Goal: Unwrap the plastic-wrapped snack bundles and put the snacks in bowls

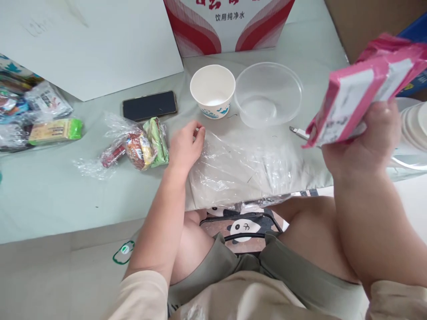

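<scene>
My right hand [363,133] is raised at the right, its fingers wrapped round a pink plastic package [353,95] with white printed panels. The package's far end is smeared by motion. My left hand [188,144] rests on the table, loosely curled, with nothing visible in it. It lies at the left edge of a thin clear plastic sheet [240,162]. Just beyond it stands a white paper cup [213,95] with a blue print, beside a clear round plastic bowl [270,95]. Left of that hand are a green snack packet [156,144] and a brown wrapped snack [136,151].
A utility knife [300,131] lies partly behind the pink package. A black phone [150,106] lies behind the snacks. Large boxes, one red and white [230,31], line the back. Stacked white containers [415,129] stand at the right, more packaged snacks [55,131] at the left.
</scene>
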`<state>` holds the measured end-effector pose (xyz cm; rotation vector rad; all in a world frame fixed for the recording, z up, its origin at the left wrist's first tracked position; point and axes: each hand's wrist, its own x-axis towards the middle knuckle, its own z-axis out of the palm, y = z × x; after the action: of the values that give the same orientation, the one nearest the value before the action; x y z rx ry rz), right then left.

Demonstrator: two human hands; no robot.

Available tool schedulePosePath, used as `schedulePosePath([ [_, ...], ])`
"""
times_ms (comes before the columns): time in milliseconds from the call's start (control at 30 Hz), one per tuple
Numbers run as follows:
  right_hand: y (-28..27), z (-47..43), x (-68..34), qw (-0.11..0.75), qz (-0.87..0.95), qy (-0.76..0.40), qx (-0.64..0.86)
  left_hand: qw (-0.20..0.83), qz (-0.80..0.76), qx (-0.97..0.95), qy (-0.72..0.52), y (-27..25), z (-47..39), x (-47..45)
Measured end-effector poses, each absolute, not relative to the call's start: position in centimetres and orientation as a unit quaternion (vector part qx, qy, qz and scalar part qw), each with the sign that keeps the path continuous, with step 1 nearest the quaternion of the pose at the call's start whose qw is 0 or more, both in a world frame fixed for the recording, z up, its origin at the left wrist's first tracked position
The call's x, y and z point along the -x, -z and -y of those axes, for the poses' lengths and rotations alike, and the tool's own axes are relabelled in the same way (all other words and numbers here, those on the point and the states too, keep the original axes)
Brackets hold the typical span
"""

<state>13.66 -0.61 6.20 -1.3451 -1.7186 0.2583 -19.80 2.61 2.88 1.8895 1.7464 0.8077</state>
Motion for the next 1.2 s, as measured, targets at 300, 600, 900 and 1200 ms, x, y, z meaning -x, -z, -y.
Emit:
schedulePosePath([
  [300,-9.0,-3.4,-9.2,0.443,0.651,-0.009,0.617,0.278,-0.573,-0.739,-0.221,-4.0,-2.0,18.9],
  [600,-7.6,-4.6,-8.0,0.397,0.703,0.074,0.585,0.289,-0.556,-0.748,-0.217,-3.7,-1.7,18.6],
  [900,-6.2,-3.9,-7.8,0.404,0.707,0.112,0.57,0.282,-0.551,-0.745,-0.248,-3.7,-1.8,18.4],
  [1200,-5.4,4.9,-8.4,0.272,0.887,-0.052,0.37,0.279,-0.557,-0.708,-0.332,-3.6,-2.0,18.6],
])
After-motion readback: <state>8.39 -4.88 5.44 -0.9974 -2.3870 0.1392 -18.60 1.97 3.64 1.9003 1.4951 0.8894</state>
